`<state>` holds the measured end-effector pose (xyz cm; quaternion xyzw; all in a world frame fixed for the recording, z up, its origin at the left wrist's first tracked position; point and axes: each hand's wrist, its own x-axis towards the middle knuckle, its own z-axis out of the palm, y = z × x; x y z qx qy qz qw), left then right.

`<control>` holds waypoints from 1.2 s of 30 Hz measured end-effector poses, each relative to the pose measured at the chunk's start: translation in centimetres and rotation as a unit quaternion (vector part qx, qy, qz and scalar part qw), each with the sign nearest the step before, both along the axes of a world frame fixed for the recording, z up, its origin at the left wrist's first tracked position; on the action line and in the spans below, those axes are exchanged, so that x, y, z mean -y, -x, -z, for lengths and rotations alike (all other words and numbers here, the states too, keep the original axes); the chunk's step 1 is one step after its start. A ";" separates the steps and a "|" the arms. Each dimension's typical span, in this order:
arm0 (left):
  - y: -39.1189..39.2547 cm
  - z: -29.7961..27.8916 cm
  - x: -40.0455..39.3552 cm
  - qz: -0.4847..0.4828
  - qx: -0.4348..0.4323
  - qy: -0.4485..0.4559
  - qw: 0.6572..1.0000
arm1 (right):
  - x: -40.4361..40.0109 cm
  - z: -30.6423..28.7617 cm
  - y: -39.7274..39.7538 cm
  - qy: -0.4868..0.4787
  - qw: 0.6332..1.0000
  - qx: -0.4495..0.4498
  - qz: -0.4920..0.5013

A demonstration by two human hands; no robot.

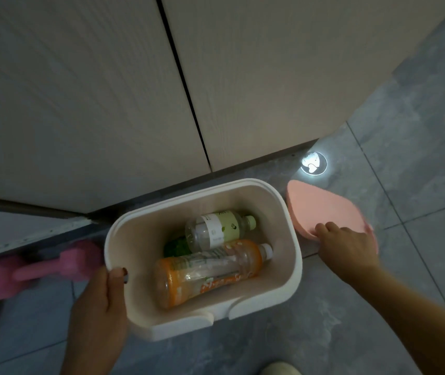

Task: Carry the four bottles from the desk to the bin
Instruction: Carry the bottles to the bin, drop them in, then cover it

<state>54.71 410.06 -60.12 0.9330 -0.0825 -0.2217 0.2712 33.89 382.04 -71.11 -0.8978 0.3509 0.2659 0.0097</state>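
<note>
A white bin [291, 255] stands open on the grey tiled floor below me. Inside lie an orange-labelled bottle [205, 272], a clear bottle with a pale green label [221, 228] behind it, and something green [176, 247] partly hidden beneath them. My left hand [102, 301] grips the bin's left rim, thumb over the edge. My right hand [348, 244] rests on the pink lid [324, 209], which lies to the right of the bin; its fingers curl over the lid's near edge.
Pale wooden cabinet doors [107, 90] rise right behind the bin. A pink dumbbell [40, 269] lies on the floor to the left. A small round light [313, 163] glows on the floor behind the lid. A shoe tip [280, 369] shows at the bottom edge.
</note>
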 end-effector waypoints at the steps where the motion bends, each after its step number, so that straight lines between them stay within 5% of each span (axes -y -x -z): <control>1: -0.1 -0.2 0.1 -0.005 -0.007 -0.003 1.000 | 0.0 -1.0 0.0 0.002 1.000 0.016 0.008; 7: -0.8 -1.4 0.3 -0.003 -0.056 -0.032 0.998 | -1.2 -7.6 0.5 -0.057 0.981 0.139 0.120; 16: -1.6 -2.9 1.2 -0.003 -0.119 -0.060 0.991 | -4.7 -18.1 2.3 -0.183 0.844 0.316 0.393; 28: -0.9 -3.7 1.1 -0.007 -0.122 -0.076 0.990 | -5.6 -25.0 4.1 -0.265 0.705 0.468 0.462; 36: -1.1 -4.0 1.1 -0.041 -0.167 -0.043 0.984 | -8.4 -24.4 1.0 -0.377 0.548 0.531 0.525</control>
